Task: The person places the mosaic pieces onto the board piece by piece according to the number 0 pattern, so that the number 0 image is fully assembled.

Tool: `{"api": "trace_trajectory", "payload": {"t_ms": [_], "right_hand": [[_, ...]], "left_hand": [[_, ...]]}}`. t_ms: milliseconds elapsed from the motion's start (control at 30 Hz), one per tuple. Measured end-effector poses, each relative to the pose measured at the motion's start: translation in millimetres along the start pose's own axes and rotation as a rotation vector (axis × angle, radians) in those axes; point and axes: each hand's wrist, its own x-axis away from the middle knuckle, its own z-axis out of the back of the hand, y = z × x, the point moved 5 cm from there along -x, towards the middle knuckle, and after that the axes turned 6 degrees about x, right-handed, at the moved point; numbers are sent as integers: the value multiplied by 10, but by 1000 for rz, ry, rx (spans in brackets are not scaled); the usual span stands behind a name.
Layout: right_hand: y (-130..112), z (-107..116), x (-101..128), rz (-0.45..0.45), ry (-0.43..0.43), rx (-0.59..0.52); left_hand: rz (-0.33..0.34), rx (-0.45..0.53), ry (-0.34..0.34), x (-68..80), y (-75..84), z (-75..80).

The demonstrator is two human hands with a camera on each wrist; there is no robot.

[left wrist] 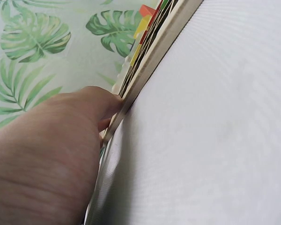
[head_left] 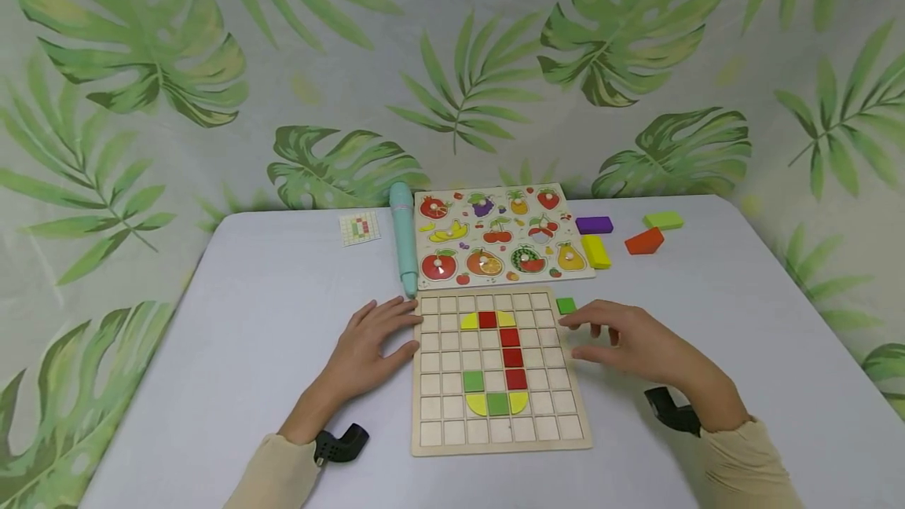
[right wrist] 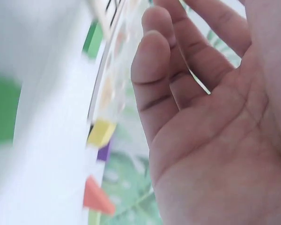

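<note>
Left hand (head_left: 368, 344) fingers flat against grid board (head_left: 499, 371) edge, right hand (head_left: 629, 344) relaxed, empty, near green square (head_left: 566, 305)

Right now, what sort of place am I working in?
Probably a children's play or learning corner, staged: a white table against a leaf-print backdrop, with a wooden grid board of coloured tiles and a fruit peg puzzle.

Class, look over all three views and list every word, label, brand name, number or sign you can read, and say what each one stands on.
There is no readable text in any view.
The fruit puzzle board carries only pictures of fruit, no words.
The small pattern card shows coloured squares on a grid, no lettering.
The teal pen shows no legible brand or label at this size.
The wooden grid board holds plain coloured tiles, unmarked.
</note>
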Motion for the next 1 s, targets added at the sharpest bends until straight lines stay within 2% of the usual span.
{"api": "trace_trajectory", "payload": {"t_ms": [333,467,700,1000], "right_hand": [[512,128,211,-67,-9,-73],[681,109,288,-101,-48,-111],[807,87,364,-97,-166,-161],[846,75,394,-131,-201,-149]], "left_hand": [[5,-10,-4,-1,-25,-14],[14,-14,-14,0,-30,-15],[13,-13,-7,-4,-10,-3],[15,-9,-10,-7,-4,-10]]}}
